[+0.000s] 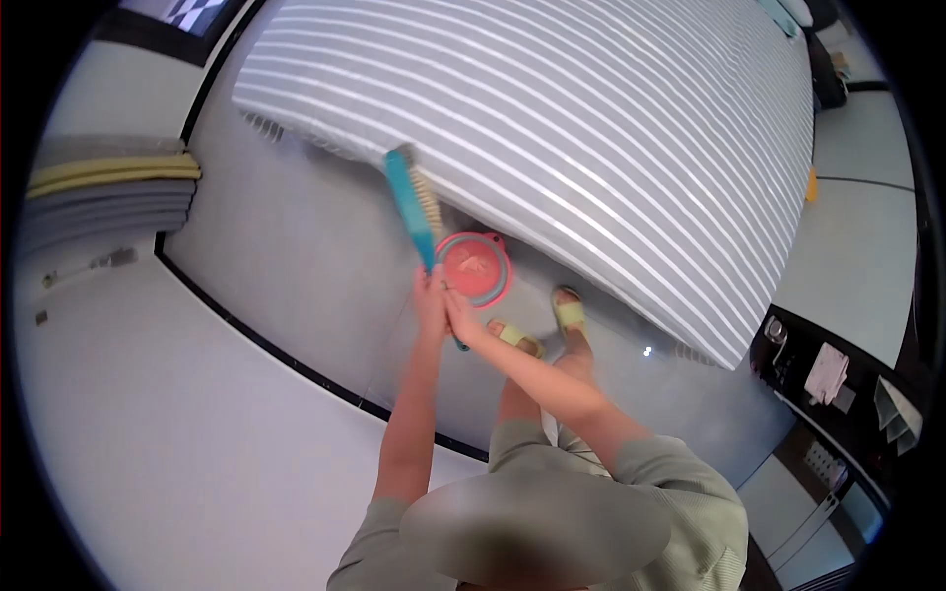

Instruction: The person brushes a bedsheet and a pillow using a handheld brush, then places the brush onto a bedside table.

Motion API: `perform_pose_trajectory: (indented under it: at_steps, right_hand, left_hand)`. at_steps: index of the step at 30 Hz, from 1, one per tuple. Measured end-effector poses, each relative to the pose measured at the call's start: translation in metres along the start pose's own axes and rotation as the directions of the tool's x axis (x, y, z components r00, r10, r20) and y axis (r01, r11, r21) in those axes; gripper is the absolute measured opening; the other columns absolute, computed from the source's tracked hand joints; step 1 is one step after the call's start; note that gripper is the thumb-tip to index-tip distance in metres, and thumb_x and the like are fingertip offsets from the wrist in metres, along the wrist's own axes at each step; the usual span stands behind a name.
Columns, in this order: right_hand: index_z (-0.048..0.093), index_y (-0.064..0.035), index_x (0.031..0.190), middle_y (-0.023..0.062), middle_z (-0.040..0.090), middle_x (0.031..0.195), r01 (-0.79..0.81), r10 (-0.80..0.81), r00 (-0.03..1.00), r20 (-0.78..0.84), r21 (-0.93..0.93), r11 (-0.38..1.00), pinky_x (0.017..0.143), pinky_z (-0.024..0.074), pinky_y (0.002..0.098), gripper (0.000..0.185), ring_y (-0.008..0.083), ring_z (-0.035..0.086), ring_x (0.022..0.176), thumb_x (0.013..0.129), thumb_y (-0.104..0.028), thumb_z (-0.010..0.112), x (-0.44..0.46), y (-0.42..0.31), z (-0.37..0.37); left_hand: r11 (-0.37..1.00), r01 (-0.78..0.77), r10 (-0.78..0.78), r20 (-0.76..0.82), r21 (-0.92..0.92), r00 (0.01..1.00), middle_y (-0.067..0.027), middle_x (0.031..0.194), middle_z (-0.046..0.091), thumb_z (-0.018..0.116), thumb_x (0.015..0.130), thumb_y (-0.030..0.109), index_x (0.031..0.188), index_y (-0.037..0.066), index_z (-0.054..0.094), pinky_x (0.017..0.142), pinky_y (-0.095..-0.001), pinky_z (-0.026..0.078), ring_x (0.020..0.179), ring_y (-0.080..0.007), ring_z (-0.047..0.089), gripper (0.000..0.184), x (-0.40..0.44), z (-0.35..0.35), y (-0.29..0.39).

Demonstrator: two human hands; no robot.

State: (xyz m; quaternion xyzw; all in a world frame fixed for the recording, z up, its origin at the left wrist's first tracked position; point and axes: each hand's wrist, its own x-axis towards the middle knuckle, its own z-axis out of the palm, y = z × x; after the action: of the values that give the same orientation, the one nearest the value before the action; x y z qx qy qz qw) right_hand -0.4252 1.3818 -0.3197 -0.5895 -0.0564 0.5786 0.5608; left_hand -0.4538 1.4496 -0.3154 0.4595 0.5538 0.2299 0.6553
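One teal brush held near one bed, with one basin close by
Left hand and right hand both have fingers wrapped around the handle, presumably for steadiness; bristles face the bed; the basin rests on the floor, probably for easy reach, beside two slippers

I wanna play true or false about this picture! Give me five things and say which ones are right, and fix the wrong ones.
1. The left hand and right hand are both on the handle of the brush. True.
2. The bed cover has polka dots. False: the bed cover has stripes.
3. The pink basin sits up on the bed. False: the pink basin is on the floor.
4. The slippers are on the person's feet. True.
5. The bristles are black. False: the bristles are pale.
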Motion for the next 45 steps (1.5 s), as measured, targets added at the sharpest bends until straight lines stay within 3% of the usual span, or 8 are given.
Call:
perform_pose_trajectory:
  at_steps: [5, 16, 19, 24, 29, 35, 41, 45]
  right_hand:
    - [0.035, -0.0047, 0.114, 0.0010, 0.046, 0.066, 0.305, -0.294, 0.873, -0.388, -0.036, 0.952, 0.039, 0.0327, 0.0204, 0.030, 0.0059, 0.042, 0.049, 0.086, -0.016, 0.030, -0.017, -0.018, -0.097]
    - [0.042, -0.0026, 0.104, 0.0043, 0.053, 0.083, 0.375, -0.111, 0.343, -0.933, 0.028, 0.926, 0.067, 0.0408, 0.0270, 0.026, 0.0135, 0.051, 0.076, 0.087, -0.019, 0.031, 0.033, -0.062, -0.241]
    - [0.044, -0.0030, 0.100, 0.0081, 0.054, 0.085, 0.373, -0.016, 0.458, -0.889, 0.176, 0.911, 0.066, 0.0406, 0.0272, 0.024, 0.0143, 0.052, 0.074, 0.086, -0.019, 0.033, 0.078, -0.093, -0.257]
    - [0.044, -0.0039, 0.106, 0.0098, 0.052, 0.093, 0.324, -0.476, 0.806, -0.351, -0.412, 0.852, 0.072, 0.0396, 0.0289, 0.028, 0.0140, 0.049, 0.085, 0.084, -0.021, 0.038, 0.149, -0.146, -0.210]
    - [0.044, -0.0054, 0.111, 0.0052, 0.050, 0.102, -0.025, 0.002, 0.998, 0.062, 0.372, 0.928, 0.079, 0.0366, 0.0272, 0.033, 0.0131, 0.046, 0.090, 0.086, -0.025, 0.034, 0.172, -0.203, -0.164]
    - [0.043, -0.0060, 0.110, 0.0034, 0.050, 0.095, 0.386, -0.222, 0.879, -0.421, 0.356, 0.851, 0.073, 0.0388, 0.0239, 0.036, 0.0105, 0.046, 0.087, 0.087, -0.031, 0.031, 0.144, -0.209, -0.224]
    - [0.039, -0.0119, 0.108, 0.0021, 0.050, 0.089, 0.523, -0.064, 0.398, -0.915, 0.169, 0.835, 0.066, 0.0404, 0.0264, 0.029, 0.0113, 0.050, 0.078, 0.086, -0.029, 0.031, 0.154, -0.184, -0.318]
    - [0.043, -0.0077, 0.105, 0.0026, 0.053, 0.085, -0.007, -0.100, 0.662, -0.743, -0.140, 0.990, 0.065, 0.0402, 0.0282, 0.032, 0.0126, 0.050, 0.079, 0.085, -0.030, 0.034, 0.188, -0.208, -0.339]
  left_hand:
    - [0.996, 0.076, -0.086, 0.546, 0.042, 0.833, -0.0039, 0.065, 0.052, 0.049, 0.080, 0.015, 0.095, 0.001, 0.043, 0.053, -0.0211, 0.040, 0.060, -0.0087, 0.050, 0.022, -0.012, 0.119, 0.001]
    - [0.931, 0.017, -0.340, 0.849, 0.365, 0.403, -0.0031, 0.061, 0.050, 0.050, 0.078, 0.012, 0.098, 0.000, 0.045, 0.048, -0.0230, 0.038, 0.054, -0.0092, 0.046, 0.024, -0.003, 0.321, -0.037]
    - [0.893, -0.053, -0.348, 0.760, 0.447, 0.549, -0.0027, 0.062, 0.048, 0.050, 0.079, 0.014, 0.096, -0.001, 0.045, 0.049, -0.0231, 0.037, 0.055, -0.0092, 0.044, 0.023, 0.049, 0.341, -0.032]
    - [0.923, -0.013, -0.093, 0.256, 0.384, 0.962, -0.0022, 0.063, 0.046, 0.049, 0.079, 0.015, 0.093, 0.000, 0.045, 0.049, -0.0231, 0.036, 0.056, -0.0089, 0.042, 0.020, 0.117, 0.289, 0.055]
    - [0.981, -0.104, 0.106, -0.007, 0.163, 0.994, -0.0037, 0.063, 0.043, 0.045, 0.081, 0.021, 0.093, 0.002, 0.044, 0.054, -0.0252, 0.036, 0.059, -0.0117, 0.043, 0.022, 0.163, 0.248, 0.084]
    - [0.962, -0.120, 0.014, 0.396, 0.244, 0.918, 0.0016, 0.064, 0.043, 0.049, 0.079, 0.015, 0.093, 0.004, 0.045, 0.051, -0.0205, 0.035, 0.059, -0.0056, 0.040, 0.018, 0.125, 0.338, 0.106]
    - [0.930, 0.027, -0.355, 0.874, 0.367, 0.333, -0.0002, 0.063, 0.047, 0.051, 0.078, 0.015, 0.095, 0.003, 0.047, 0.054, -0.0205, 0.037, 0.060, -0.0075, 0.043, 0.022, 0.126, 0.452, 0.030]
    - [0.946, -0.141, -0.097, 0.669, 0.293, 0.736, -0.0012, 0.063, 0.046, 0.049, 0.078, 0.016, 0.089, 0.002, 0.048, 0.053, -0.0235, 0.037, 0.059, -0.0088, 0.043, 0.018, 0.191, 0.464, -0.005]
